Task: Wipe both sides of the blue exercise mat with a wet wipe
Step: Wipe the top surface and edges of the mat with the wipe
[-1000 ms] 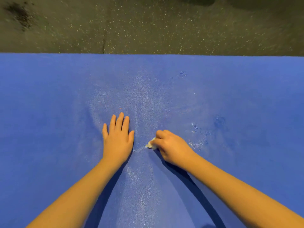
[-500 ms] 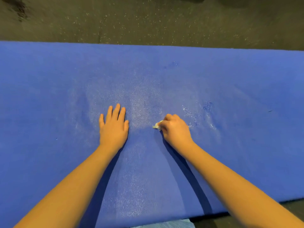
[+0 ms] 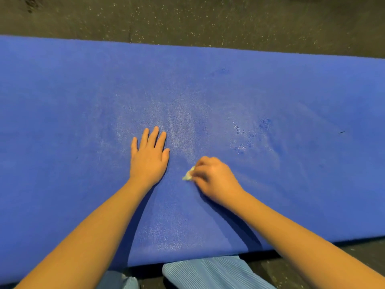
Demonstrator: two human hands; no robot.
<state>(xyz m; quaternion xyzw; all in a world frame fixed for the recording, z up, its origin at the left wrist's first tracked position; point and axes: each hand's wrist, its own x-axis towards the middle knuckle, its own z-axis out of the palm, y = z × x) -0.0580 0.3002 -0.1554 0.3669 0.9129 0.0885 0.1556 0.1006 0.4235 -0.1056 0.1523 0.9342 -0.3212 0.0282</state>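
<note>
Blue exercise mat (image 3: 270, 97) lies flat on the speckled floor (image 3: 208, 21), long axis left to right. Wet wipe (image 3: 188, 174) is pinched in the right hand (image 3: 216, 178), pressed on the mat; left hand (image 3: 149, 157) lies flat just beside it. Unwiped mat extends rightward, nearer the right grip.

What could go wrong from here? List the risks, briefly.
The wet wipe is a tiny wad in the right hand, so strips of the wide blue mat may get missed. The dark specks to its right could be skipped. The left hand, pressed flat, may smudge the damp patch.
</note>
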